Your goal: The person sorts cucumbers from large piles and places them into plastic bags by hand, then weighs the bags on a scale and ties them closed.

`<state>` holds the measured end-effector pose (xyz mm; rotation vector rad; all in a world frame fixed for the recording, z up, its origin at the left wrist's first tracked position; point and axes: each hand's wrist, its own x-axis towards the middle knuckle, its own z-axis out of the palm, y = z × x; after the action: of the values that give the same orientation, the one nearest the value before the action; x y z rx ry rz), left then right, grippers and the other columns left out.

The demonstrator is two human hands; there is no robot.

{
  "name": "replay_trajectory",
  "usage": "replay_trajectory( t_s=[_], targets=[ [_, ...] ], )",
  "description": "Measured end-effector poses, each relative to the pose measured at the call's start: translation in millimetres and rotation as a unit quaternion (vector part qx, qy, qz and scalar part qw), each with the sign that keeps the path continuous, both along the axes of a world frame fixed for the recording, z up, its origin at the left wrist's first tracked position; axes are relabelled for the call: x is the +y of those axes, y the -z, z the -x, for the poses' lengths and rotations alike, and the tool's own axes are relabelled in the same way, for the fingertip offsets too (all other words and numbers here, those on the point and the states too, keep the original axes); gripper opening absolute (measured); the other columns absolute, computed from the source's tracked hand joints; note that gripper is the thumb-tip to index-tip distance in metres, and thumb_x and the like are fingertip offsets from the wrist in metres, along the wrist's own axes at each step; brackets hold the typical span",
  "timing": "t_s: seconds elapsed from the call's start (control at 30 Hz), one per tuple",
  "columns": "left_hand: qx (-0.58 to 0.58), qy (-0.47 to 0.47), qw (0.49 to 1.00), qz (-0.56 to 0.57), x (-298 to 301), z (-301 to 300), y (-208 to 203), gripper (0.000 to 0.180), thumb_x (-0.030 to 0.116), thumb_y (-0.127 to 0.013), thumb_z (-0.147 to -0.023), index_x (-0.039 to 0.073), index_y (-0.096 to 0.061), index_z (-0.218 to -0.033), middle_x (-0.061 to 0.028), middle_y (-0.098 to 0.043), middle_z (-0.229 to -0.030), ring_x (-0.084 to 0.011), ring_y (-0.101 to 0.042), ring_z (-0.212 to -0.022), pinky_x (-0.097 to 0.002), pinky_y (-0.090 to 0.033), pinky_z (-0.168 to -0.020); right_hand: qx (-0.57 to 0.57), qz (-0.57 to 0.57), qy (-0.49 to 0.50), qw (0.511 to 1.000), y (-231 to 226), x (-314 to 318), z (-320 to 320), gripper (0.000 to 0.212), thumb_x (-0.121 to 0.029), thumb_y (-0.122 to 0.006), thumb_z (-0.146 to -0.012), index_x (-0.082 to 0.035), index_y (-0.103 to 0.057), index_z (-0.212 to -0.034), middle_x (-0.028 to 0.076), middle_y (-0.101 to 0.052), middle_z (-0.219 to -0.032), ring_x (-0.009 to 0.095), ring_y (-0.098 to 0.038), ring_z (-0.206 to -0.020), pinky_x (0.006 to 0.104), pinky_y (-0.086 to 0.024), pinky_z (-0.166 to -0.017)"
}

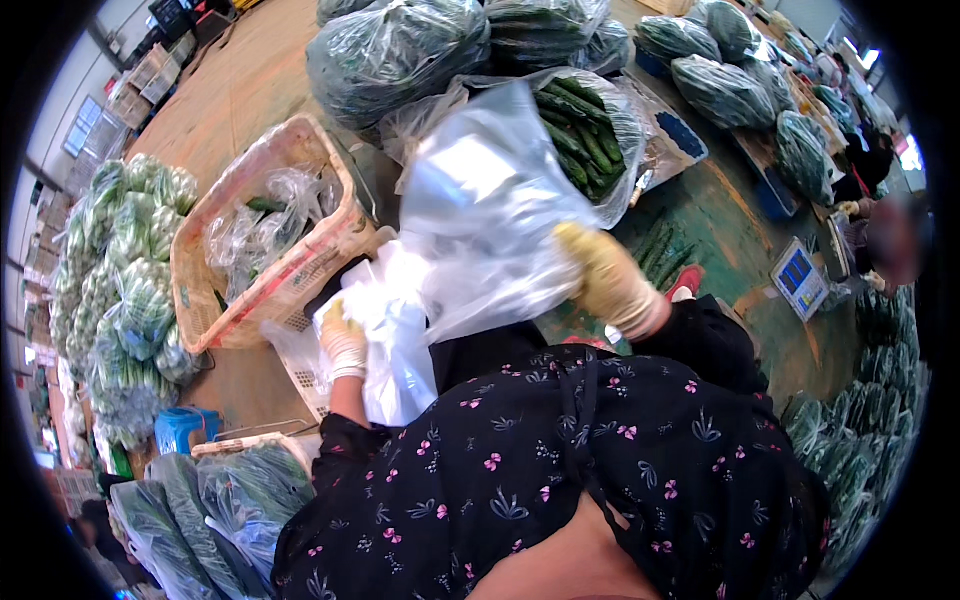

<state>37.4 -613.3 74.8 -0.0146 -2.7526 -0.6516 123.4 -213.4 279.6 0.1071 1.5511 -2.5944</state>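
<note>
A clear plastic bag (480, 190) spreads out in front of me, blurred in places. My right hand (600, 270), in a pale yellow glove, has its fingers closed on the bag's right edge. Lower down on the left, my gloved left hand (344, 340) is closed on bunched whitish plastic bags (385, 330); where these end and the clear bag begins is hard to make out. Behind the clear bag, dark green cucumbers (585, 140) lie in an opened plastic liner, partly covered by it.
A worn orange-white crate (290, 270) with crumpled plastic stands at the left. Bags of pale green vegetables (130, 260) are piled beyond it. Full bags (400, 55) sit at the far side, and loose cucumbers (660, 250) lie at right. A blue-and-white scale (800, 280) stands near another person.
</note>
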Motion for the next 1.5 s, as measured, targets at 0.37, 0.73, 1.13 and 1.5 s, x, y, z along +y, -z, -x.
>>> replay_trajectory(
  t_s=[0.37,0.73,1.13,1.5],
  targets=[
    [-0.185,0.306,0.775,-0.521,174,-23,-165,0.029,0.025,-0.053,-0.1,0.0,-0.066,-0.102,-0.0067,-0.066,-0.095,-0.0131,-0.061,-0.086,-0.0273,-0.048,-0.081,0.047,0.208,0.208,0.955,41,163,-84,0.054,-0.051,-0.053,-0.095,-0.006,-0.055,-0.125,0.009,-0.067,-0.107,0.018,-0.066,-0.081,0.0322,-0.055,-0.064],
    [-0.527,0.352,0.619,-0.463,337,-37,-132,0.019,0.024,-0.061,-0.094,0.006,-0.065,-0.091,0.0013,-0.059,-0.078,-0.0065,-0.05,-0.069,-0.0233,-0.039,-0.061,-0.162,-0.123,0.239,0.949,130,201,-162,0.043,-0.047,-0.054,-0.097,-0.006,-0.062,-0.089,0.003,-0.061,-0.07,0.011,-0.054,-0.057,0.0236,-0.044,-0.055],
    [-0.55,0.382,0.532,-0.518,318,-50,-98,0.016,0.016,-0.063,-0.092,0.003,-0.065,-0.102,0.0015,-0.058,-0.082,-0.0088,-0.055,-0.075,-0.0244,-0.043,-0.066,-0.071,-0.312,0.062,0.945,59,105,-106,0.028,-0.029,-0.074,-0.085,-0.004,-0.066,-0.094,0.003,-0.067,-0.085,0.012,-0.06,-0.084,0.0292,-0.049,-0.074],
    [-0.456,0.268,0.311,-0.79,290,-2,-126,0.021,0.014,-0.063,-0.091,0.0,-0.061,-0.105,-0.0067,-0.065,-0.089,-0.0155,-0.061,-0.08,-0.031,-0.05,-0.076,-0.158,-0.592,0.267,0.744,99,203,-113,0.03,-0.032,-0.068,-0.084,-0.005,-0.06,-0.074,0.009,-0.06,-0.068,0.021,-0.059,-0.066,0.0358,-0.048,-0.064]
  ],
)
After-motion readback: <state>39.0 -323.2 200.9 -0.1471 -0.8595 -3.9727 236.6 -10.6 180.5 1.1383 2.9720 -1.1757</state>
